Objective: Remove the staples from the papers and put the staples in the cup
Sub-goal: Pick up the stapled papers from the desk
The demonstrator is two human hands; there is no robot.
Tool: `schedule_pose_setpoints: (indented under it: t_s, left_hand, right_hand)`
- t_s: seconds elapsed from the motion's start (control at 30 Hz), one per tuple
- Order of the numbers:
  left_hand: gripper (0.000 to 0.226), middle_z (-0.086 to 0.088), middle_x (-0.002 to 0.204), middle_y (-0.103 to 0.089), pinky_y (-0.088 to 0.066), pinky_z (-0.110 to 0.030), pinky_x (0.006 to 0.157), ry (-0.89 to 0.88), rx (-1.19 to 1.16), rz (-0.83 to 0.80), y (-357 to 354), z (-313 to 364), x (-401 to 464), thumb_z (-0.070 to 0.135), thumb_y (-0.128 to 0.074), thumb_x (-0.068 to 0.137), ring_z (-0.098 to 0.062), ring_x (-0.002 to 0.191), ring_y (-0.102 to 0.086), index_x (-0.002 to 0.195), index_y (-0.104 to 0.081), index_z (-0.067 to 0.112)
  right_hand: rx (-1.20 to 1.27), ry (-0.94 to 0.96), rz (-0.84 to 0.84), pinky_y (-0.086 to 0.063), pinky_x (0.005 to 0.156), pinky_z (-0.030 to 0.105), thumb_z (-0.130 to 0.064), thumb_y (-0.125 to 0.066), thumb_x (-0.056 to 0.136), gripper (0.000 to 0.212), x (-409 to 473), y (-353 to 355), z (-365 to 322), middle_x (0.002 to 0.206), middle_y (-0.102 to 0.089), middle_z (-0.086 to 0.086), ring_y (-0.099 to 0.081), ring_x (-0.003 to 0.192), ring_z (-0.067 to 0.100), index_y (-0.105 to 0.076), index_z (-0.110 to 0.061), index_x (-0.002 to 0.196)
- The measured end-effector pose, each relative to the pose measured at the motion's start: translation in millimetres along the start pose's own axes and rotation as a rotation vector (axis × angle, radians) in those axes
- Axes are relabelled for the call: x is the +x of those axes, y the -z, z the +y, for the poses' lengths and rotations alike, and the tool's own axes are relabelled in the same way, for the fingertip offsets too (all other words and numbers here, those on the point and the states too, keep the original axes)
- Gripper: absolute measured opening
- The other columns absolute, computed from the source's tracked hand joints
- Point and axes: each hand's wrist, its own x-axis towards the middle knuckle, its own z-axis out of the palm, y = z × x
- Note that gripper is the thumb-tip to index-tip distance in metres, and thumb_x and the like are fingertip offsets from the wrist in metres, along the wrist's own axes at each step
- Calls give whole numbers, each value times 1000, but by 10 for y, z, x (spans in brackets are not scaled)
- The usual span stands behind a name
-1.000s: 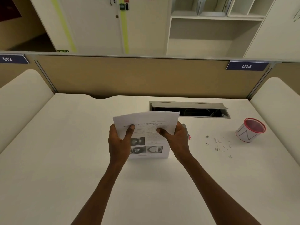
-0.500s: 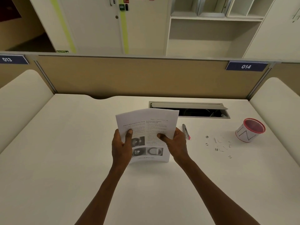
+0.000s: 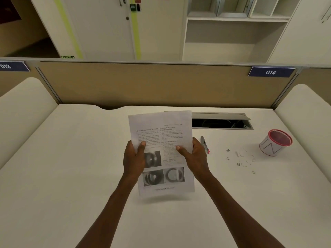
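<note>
Your left hand (image 3: 134, 158) and your right hand (image 3: 194, 155) both grip the white printed paper sheets (image 3: 162, 140), one at each side edge, thumbs lying on the front page. Compared with a second ago, the sheets now stand taller and more upright above the white tabletop (image 3: 71, 158), and more of the page with its grey pictures faces you. I judge you are looking for a staple that remains; none is visible on the page.

Taking the round white paper cup with the red rim (image 3: 275, 143) as landmark: the sheets are well to its left, and the slim grey tool with a pink tip (image 3: 204, 144) lies between them, just beside your right hand. The small loose metal staples (image 3: 240, 159) lie scattered near the cup's left side, not inside it.

Counted: two hands, one bundle of sheets, one cup, one tool, roughly ten staples.
</note>
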Motion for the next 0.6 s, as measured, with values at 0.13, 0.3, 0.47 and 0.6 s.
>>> schedule_pose_setpoints:
  t_s: [0.13,0.3,0.47,0.6]
  left_hand:
    - [29,0,112,-67,-53,-32,80,119,50,-158,20,-78,95,31,-50,98,-21,97,-66,120,-58,14]
    - [25,2,102,-68,-49,-25,67,154,96,-176,4,-137,112,31,-44,100,-13,86,-63,108,-62,15]
    - [32,-7,91,-70,-45,-28,63,154,73,-88,-99,-159,251,28,-44,100,-17,76,-64,97,-65,4]
    - [31,-8,84,-68,-40,-26,57,174,104,-36,-248,-230,294,24,-45,100,-15,67,-58,92,-65,2]
  right_hand:
    - [-73,-78,-10,-58,63,16,-27,-68,87,35,-36,34,111,109,-66,-1,-69,88,14,-51,-14,116]
    - [-73,-220,5,-54,57,14,-24,-69,87,34,-165,44,396,110,-67,1,-68,85,10,-53,-15,115]
    - [-78,-266,12,-52,53,11,-24,-69,87,34,-251,17,570,108,-67,0,-67,80,7,-53,-14,115]
    - [-110,-303,27,-48,49,8,-24,-69,87,32,-251,11,677,103,-63,-4,-63,77,4,-52,-15,112]
